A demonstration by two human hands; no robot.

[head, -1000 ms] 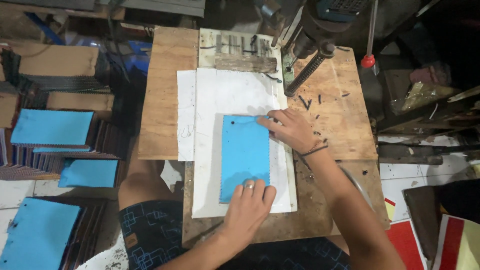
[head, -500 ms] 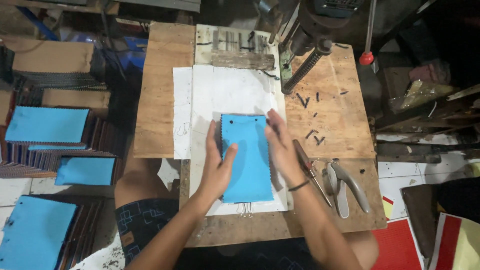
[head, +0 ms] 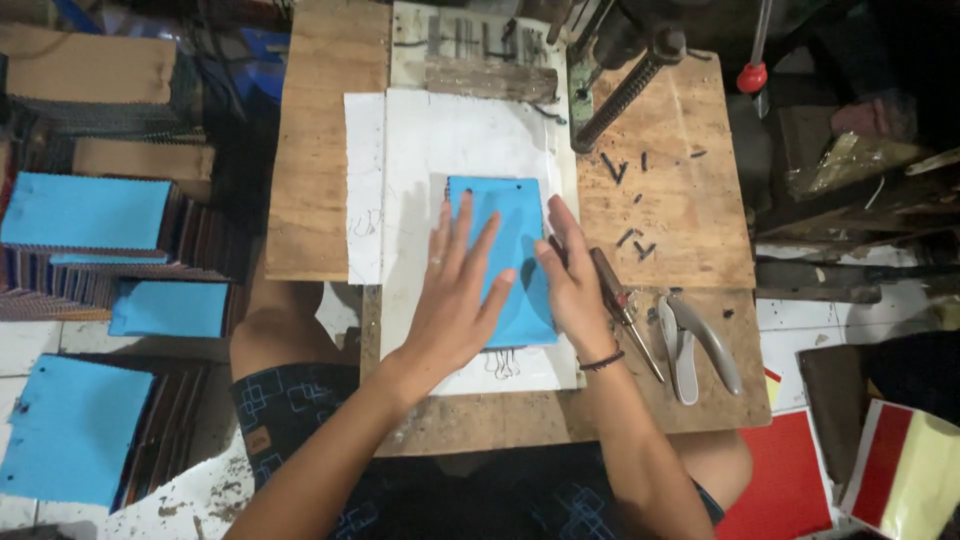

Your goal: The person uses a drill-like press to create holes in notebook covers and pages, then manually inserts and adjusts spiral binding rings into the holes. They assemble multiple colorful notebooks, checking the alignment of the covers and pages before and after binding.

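Both hands lay flat on a blue-covered booklet point(head: 510, 235) that rested on a white sheet point(head: 440, 140) near the middle of the wooden worktop point(head: 690, 230). The left hand point(head: 455, 300) pressed with fingers spread across the cover's left half; the right hand point(head: 572, 280) lay along its right edge, fingers extended. Neither hand was closed on anything: both were open, palms down. To do this step well, judging from the pose, pressure should stay even so the cover remains square to the sheet and does not skew toward either edge. A screwdriver-like tool point(head: 625, 315) and pliers point(head: 695, 345) lay just beside the right wrist, toward the worktop's near right corner. Small dark pieces point(head: 630, 238) were scattered toward the far right. The booklet's lower edge and binding were hidden under the hands; the machine point(head: 625, 85) at the far edge was cut off.
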